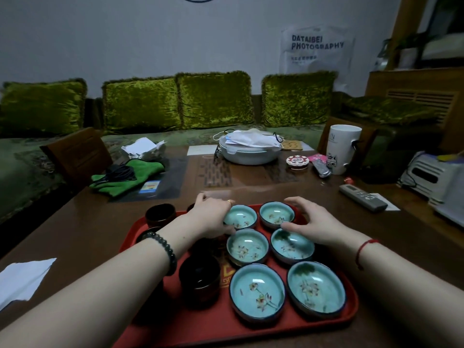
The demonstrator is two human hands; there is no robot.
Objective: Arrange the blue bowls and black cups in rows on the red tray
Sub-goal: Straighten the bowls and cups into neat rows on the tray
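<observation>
Several blue bowls sit in two columns on the right half of the red tray (221,327); the far pair are the far left bowl (240,217) and the far right bowl (277,215). Black cups stand on the tray's left side, one at the far left corner (160,215) and one nearer me (199,280); others are partly hidden under my left arm. My left hand (213,217) rests against the far left bowl's left side, fingers curled around it. My right hand (313,222) hovers with spread fingers over the right column, touching the far right and middle right bowls (292,246).
Beyond the tray on the wooden table lie a green cloth with black cables (125,175), a grey lidded pot (248,151), a white mug (342,148) and a remote (362,197). A white paper (22,277) lies at the left edge. Chairs stand behind.
</observation>
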